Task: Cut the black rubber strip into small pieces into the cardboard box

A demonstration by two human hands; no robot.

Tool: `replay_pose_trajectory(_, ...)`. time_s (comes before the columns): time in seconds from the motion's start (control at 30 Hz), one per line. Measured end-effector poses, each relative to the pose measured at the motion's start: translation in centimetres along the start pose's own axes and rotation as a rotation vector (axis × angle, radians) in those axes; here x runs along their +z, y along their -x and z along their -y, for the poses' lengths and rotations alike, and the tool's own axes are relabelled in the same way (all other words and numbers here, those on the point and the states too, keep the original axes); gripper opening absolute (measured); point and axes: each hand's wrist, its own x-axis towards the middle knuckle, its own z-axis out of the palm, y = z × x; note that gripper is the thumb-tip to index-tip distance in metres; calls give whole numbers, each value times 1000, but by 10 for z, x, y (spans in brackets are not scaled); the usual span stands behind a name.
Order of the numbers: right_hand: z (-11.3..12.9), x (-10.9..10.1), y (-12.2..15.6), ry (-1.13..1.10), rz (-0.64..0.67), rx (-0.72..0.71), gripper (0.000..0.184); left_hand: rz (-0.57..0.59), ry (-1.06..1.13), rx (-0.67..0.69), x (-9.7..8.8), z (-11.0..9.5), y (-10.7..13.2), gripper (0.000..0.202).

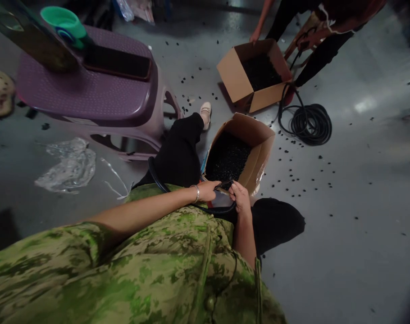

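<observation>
My left hand (pixel 207 190) is closed round the end of a black corrugated hose (pixel 157 177) that loops over my lap. My right hand (pixel 239 196) pinches the same hose end just to the right, fingers closed. Both hands sit right at the near rim of an open cardboard box (pixel 264 144) filled with small black pieces. A bracelet is on my left wrist.
A purple plastic stool (pixel 90 94) with a green cup (pixel 65 22) stands left. Another person's hand (pixel 255 35) reaches by a second cardboard box (pixel 235 78) of black pieces. A coiled black hose (pixel 309 122) lies right. Small black pieces litter the floor; crumpled plastic (pixel 70 166) lies left.
</observation>
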Motion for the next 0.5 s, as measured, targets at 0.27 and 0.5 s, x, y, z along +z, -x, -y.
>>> replay_pose_trajectory(0.27,9,0,6,105,115,-8,40,9,-123,-22,-3,-5,2,50)
replay_pose_trajectory(0.5,11,4,9,119,72,22,44,-22,-241,-11,-1,-8,1,38)
